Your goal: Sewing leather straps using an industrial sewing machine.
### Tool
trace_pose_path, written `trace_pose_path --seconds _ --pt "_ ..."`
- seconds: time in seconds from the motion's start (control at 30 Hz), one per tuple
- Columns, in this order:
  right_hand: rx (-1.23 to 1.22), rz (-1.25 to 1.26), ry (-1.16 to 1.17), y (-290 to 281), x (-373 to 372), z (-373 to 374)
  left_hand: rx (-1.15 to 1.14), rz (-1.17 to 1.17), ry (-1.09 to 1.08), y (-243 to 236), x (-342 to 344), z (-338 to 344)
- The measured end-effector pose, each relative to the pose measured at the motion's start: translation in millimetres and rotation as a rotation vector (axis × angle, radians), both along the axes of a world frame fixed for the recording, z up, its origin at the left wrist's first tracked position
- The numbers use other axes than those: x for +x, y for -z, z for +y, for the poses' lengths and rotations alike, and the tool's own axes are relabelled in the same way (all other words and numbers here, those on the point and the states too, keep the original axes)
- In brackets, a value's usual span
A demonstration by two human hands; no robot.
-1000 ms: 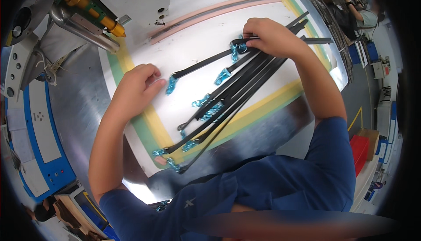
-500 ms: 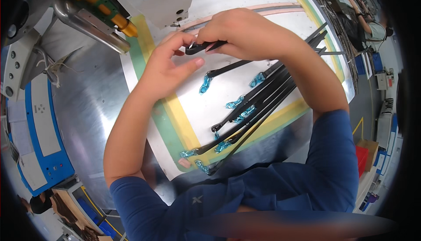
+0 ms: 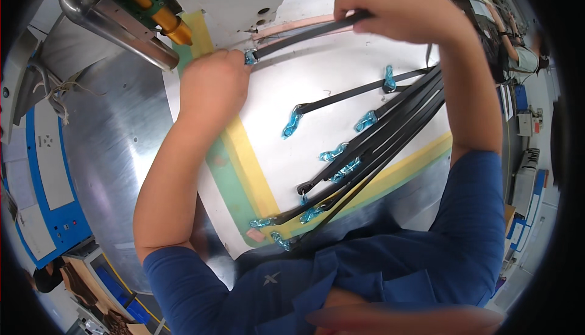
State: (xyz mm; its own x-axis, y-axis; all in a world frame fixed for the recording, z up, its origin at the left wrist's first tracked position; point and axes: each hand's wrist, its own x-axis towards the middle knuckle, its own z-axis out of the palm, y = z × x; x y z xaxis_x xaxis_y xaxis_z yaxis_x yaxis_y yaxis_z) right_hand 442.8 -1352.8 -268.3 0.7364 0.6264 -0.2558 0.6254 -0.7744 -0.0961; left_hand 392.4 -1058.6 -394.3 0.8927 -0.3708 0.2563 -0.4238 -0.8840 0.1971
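A black strap [image 3: 304, 37] is stretched between my two hands above the far part of the white work board. My left hand [image 3: 213, 88] is closed round its left end, where a metal clasp in blue plastic film [image 3: 250, 57] shows beside the fingers. My right hand [image 3: 393, 9] pinches the strap farther along, up and to the right. Below lie several more black straps [image 3: 390, 137], bunched toward the right, their ends fitted with blue-wrapped clasps [image 3: 292, 121]. The left fingertips are mostly hidden behind that hand.
A white machine head [image 3: 231, 0] stands at the far edge, close to the strap. A metal tube [image 3: 116, 36] and a brass-coloured cylinder [image 3: 173, 30] jut in at upper left. Yellow and green tape [image 3: 250, 179] borders the board. A person [image 3: 524, 54] is at far right.
My hands have moved apart, drawing the strap out between them. The right hand went up and right, the left slightly down and left, and its fingers closed on the clasp end.
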Motion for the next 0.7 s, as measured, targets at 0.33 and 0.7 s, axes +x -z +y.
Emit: trace_pose_path --seconds 0.33,0.7 --pt "0.146 -0.220 -0.051 80.0 7.6 22.4 -0.013 -0.029 0.166 5.2 3.9 -9.7" --pt "0.434 -0.213 -0.127 112.6 1.7 34.5 0.097 -0.010 0.119 15.5 11.8 -14.0"
